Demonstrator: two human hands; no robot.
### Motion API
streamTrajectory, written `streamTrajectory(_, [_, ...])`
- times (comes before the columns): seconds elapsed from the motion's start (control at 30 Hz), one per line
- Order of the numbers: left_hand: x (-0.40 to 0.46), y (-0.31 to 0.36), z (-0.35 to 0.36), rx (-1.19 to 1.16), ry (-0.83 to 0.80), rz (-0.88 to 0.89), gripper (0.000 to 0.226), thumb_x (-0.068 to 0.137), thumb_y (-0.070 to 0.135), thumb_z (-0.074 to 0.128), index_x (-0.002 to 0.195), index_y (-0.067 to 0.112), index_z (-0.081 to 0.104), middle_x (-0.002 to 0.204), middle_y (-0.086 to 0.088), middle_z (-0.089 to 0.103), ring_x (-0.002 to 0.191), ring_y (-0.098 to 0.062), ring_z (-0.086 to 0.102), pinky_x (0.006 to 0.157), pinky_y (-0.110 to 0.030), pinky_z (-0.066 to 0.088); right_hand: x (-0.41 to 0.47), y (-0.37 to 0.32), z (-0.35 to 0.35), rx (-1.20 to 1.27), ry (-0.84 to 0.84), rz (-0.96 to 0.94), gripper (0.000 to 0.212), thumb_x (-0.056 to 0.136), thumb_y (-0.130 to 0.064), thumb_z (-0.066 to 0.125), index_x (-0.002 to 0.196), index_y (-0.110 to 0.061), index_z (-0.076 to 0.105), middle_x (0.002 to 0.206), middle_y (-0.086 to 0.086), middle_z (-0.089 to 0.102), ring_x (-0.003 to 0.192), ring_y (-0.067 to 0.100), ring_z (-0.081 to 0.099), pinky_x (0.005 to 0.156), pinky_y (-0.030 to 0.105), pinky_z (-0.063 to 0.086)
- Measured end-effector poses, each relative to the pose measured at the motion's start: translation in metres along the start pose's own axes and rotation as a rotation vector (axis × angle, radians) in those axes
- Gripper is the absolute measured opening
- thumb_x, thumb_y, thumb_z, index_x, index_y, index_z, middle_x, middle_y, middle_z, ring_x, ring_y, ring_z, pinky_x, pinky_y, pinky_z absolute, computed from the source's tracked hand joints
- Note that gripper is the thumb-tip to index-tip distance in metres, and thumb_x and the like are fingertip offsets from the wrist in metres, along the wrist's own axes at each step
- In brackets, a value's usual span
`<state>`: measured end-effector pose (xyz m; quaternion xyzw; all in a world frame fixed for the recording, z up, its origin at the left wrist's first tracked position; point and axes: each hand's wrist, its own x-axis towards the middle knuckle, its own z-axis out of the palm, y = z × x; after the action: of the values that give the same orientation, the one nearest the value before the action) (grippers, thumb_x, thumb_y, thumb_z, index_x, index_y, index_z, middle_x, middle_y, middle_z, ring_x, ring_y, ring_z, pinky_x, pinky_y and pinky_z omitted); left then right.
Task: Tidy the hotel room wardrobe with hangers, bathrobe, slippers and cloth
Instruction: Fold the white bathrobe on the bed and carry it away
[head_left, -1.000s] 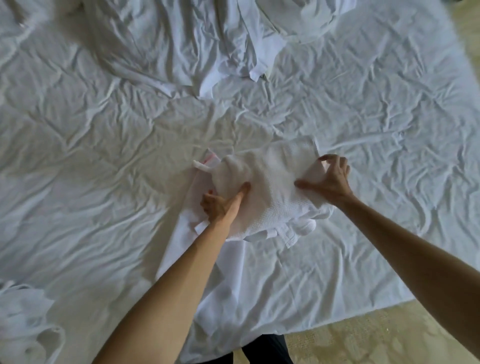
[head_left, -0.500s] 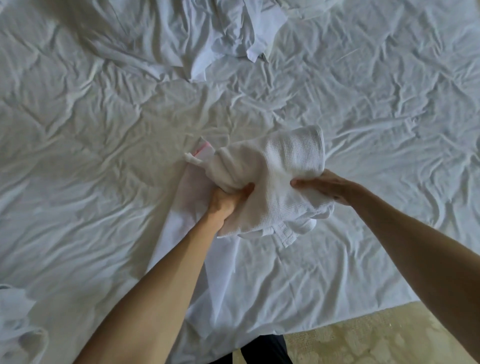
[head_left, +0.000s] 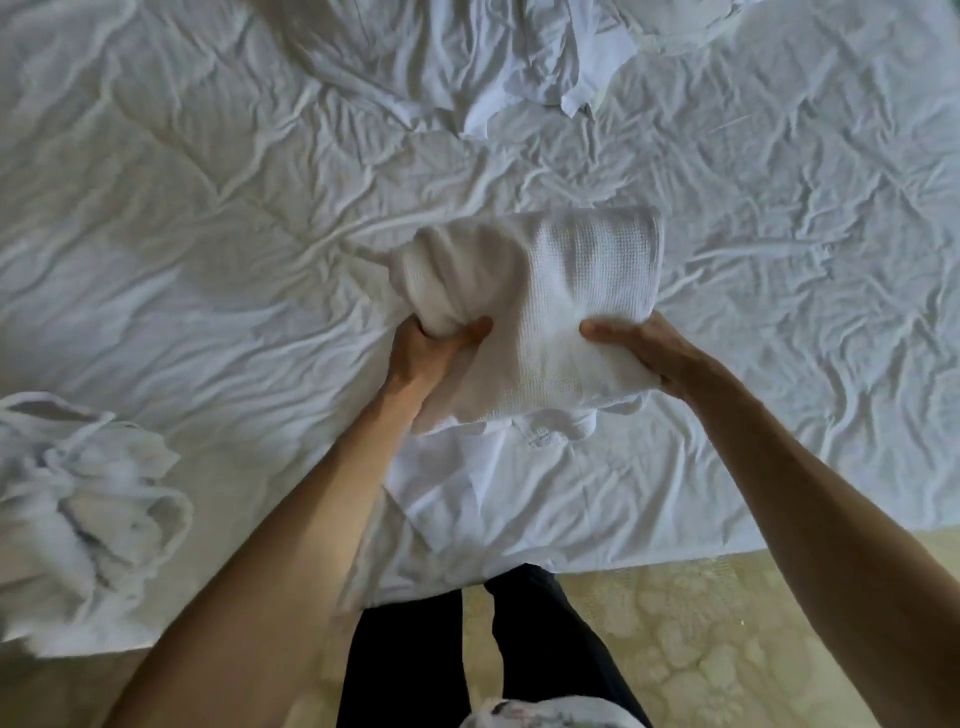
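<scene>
Left hand (head_left: 426, 353) and right hand (head_left: 644, 353) both clenched around folded white bathrobe (head_left: 545, 291) above bed (head_left: 208, 234).

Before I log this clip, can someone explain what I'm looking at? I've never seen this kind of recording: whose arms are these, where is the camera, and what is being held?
There is no machine here. A person wears a wide-angle camera on the head, looking forward and down, so the two bare arms are their own. They stand at the edge of a bed covered with a wrinkled white sheet. The left hand and the right hand grip a folded white waffle-weave bathrobe from either side. A flat white cloth lies on the bed just below it. More crumpled white fabric sits at the left edge, and loose linen lies at the far side. Dark trousers and patterned floor show below.
</scene>
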<state>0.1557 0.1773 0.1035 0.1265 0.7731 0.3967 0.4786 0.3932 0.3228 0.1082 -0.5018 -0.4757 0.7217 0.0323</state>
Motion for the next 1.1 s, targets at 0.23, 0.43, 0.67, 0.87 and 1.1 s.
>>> streamTrajectory(0.23, [-0.081,-0.009,-0.143,-0.208,0.205,-0.036,0.052,0.064,0.043,0.092,0.105,0.018,0.072,0.096,0.003,0.078,0.089,-0.013,0.074,0.082,-0.037,0.061,-0.024,-0.069,0.143,-0.182,-0.192,-0.037,0.05,0.073,-0.028,0.086,0.118,-0.016,0.068,0.109,0.002,0.075,0.099,0.023,0.073,0.083,0.041,0.06])
streamTrajectory(0.43, [-0.166,-0.064,-0.262,-0.376,0.485,-0.058,0.043,0.066,0.042,0.091,0.1,0.022,0.074,0.094,0.006,0.077,0.091,-0.011,0.073,0.08,-0.03,0.06,-0.04,-0.098,0.299,-0.417,-0.406,-0.035,0.065,0.059,-0.042,0.093,0.113,-0.018,0.067,0.107,0.003,0.075,0.099,0.023,0.072,0.084,0.04,0.059])
streamTrajectory(0.67, [-0.244,-0.153,-0.377,-0.612,0.835,-0.12,0.085,0.058,0.054,0.091,0.128,0.015,0.062,0.116,0.005,0.07,0.106,-0.013,0.066,0.094,-0.031,0.055,-0.056,-0.115,0.5,-0.708,-0.741,-0.061,0.058,0.061,-0.035,0.093,0.11,-0.011,0.074,0.105,0.011,0.076,0.099,0.032,0.072,0.1,0.053,0.052])
streamTrajectory(0.87, [-0.269,-0.209,-0.447,-0.823,0.934,-0.175,0.064,0.061,0.048,0.092,0.113,0.016,0.072,0.1,0.006,0.077,0.094,-0.014,0.074,0.086,-0.037,0.061,-0.059,-0.117,0.636,-0.895,-0.854,-0.07,0.084,0.057,-0.043,0.094,0.13,-0.021,0.059,0.117,-0.001,0.072,0.108,0.022,0.068,0.101,0.045,0.052])
streamTrajectory(1.1, [-0.237,-0.26,-0.485,-0.837,0.933,-0.454,0.097,0.051,0.065,0.088,0.129,0.015,0.061,0.119,0.003,0.068,0.105,-0.021,0.065,0.092,-0.036,0.054,-0.015,-0.087,0.739,-1.118,-0.904,-0.011,0.091,0.058,-0.045,0.094,0.135,-0.023,0.049,0.118,-0.006,0.065,0.105,0.016,0.063,0.081,0.03,0.052])
